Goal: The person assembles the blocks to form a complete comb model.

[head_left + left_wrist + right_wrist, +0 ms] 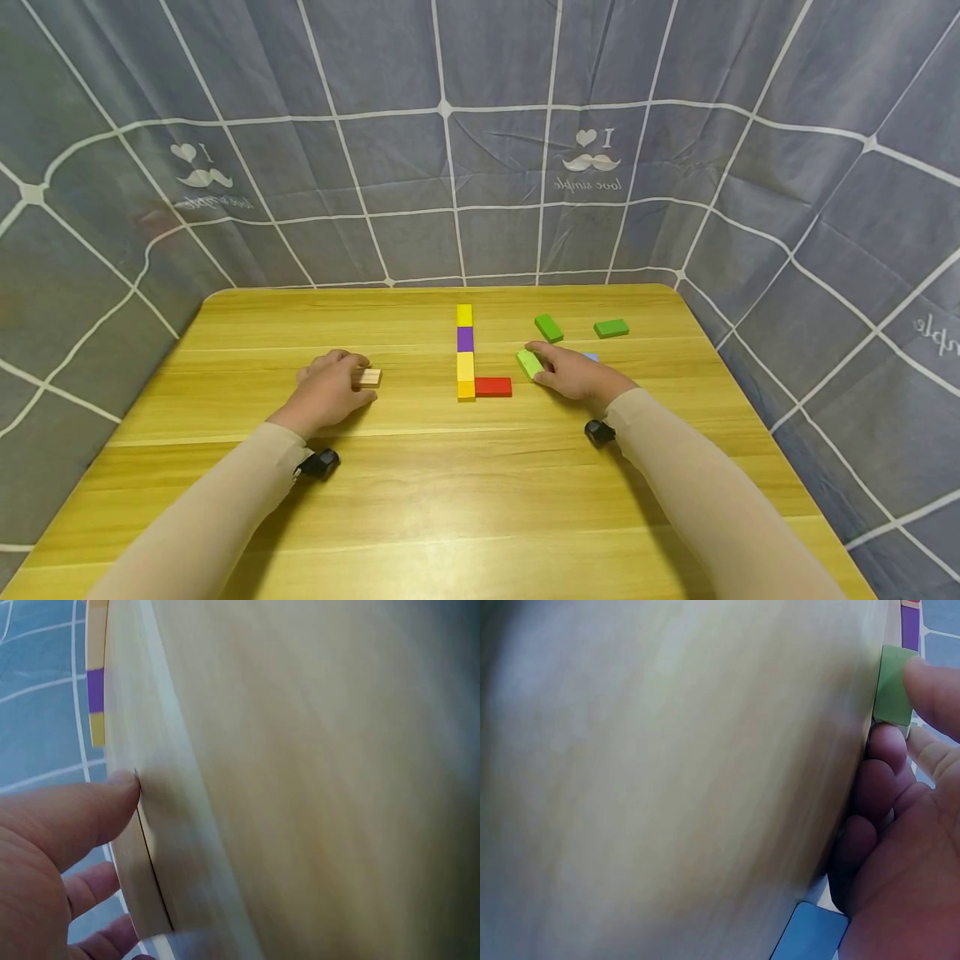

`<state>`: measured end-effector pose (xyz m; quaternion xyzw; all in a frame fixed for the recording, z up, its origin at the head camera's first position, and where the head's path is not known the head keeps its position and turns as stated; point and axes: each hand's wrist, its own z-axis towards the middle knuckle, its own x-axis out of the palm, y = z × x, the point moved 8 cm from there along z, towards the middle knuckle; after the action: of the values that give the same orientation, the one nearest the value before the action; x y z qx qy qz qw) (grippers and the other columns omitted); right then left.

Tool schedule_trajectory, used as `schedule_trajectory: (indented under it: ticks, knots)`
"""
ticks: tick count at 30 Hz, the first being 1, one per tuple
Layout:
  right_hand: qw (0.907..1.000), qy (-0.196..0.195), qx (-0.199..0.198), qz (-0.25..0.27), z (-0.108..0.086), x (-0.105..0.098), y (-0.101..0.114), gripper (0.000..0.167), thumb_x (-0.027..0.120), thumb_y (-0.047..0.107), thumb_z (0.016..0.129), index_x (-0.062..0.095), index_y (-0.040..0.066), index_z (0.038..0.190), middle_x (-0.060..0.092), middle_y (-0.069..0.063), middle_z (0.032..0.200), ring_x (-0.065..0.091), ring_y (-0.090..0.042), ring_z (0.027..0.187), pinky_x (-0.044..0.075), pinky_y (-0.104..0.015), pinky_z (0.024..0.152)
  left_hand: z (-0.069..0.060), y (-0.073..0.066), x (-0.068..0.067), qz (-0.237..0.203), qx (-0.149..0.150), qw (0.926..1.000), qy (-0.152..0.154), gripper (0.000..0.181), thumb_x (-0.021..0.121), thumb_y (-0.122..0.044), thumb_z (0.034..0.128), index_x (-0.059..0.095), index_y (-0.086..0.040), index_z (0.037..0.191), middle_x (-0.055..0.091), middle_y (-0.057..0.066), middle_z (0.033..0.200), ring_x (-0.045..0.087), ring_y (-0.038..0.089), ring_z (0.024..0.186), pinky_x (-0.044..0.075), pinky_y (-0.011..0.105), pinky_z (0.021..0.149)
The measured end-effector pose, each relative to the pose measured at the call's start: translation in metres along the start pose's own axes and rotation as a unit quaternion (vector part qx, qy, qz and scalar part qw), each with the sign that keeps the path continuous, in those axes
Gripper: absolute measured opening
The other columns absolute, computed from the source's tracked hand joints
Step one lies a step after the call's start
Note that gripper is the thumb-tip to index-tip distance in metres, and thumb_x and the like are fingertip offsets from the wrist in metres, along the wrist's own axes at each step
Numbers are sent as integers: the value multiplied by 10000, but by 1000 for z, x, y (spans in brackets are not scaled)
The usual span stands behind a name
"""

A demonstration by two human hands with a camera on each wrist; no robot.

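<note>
My left hand [324, 392] holds a plain wooden block [367, 378] on the left of the table, with the thumb on its near side and the fingers behind it. Between the thumb and fingers of my right hand [573, 373] is a light green block [529, 364], which lies at a slant. Left of it runs a straight column of blocks: yellow [465, 315], purple [465, 338], pale yellow [465, 367] and orange-yellow [466, 390]. A red block [493, 387] extends rightward from the column's near end.
Two green blocks, one slanted [549, 328] and one lying sideways [611, 328], are beyond my right hand. A blue block [810, 934] sits beside that hand, mostly hidden in the head view. Grey curtains [495, 158] surround the wooden table [420, 500] at the back and sides.
</note>
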<state>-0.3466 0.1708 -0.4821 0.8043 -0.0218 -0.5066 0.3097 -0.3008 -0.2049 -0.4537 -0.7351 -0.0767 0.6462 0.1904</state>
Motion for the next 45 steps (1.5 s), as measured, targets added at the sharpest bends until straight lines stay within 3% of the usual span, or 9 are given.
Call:
schedule_trajectory:
  ticks: [5,9,16,28,41,45]
  knots:
    - [10000,-49,-22,-42,1,-2,0,635,542,293,1107,276,173,1670,558,-69,1059,531,-214,895,431,-406,863,-2,7,-5,56,50,10000,-21,491,724,-317,1004,616,-80,1421,595,213,1432,540,458,1329,370,658,982]
    - [9999,-79,-25,-72,1,-3,1,630,546,295,1105,286,175,1667,554,-67,1036,523,-207,862,425,-402,840,0,11,-8,-17,136,9999,-36,414,724,-269,1007,657,-82,1369,672,169,1288,632,359,1166,406,606,911]
    - [10000,-9,-14,-12,0,-2,3,635,540,291,1107,273,180,1672,566,-76,1113,541,-226,931,446,-423,898,4,22,-6,-428,33,9990,133,346,736,-263,998,711,-98,1301,686,110,1172,616,239,972,371,550,884]
    - [10000,-39,-19,-36,1,-2,3,635,541,287,1106,276,171,1671,575,-77,1119,546,-229,935,455,-428,914,6,25,-6,-444,-65,9989,140,342,748,-260,988,720,-86,1281,693,95,1130,629,234,944,364,560,903]
    - [10000,-45,18,-18,0,-1,2,627,538,283,1109,278,172,1669,540,-66,1024,498,-195,827,416,-396,828,6,27,-3,-571,-96,9982,163,318,748,-258,988,723,-100,1264,685,92,1142,608,234,937,346,507,871]
    - [10000,-78,2,-56,0,-2,3,629,540,288,1107,283,168,1668,554,-61,1047,520,-200,873,430,-402,854,7,29,-3,-602,-97,9980,171,321,747,-255,988,721,-101,1268,682,96,1151,611,233,937,351,522,882]
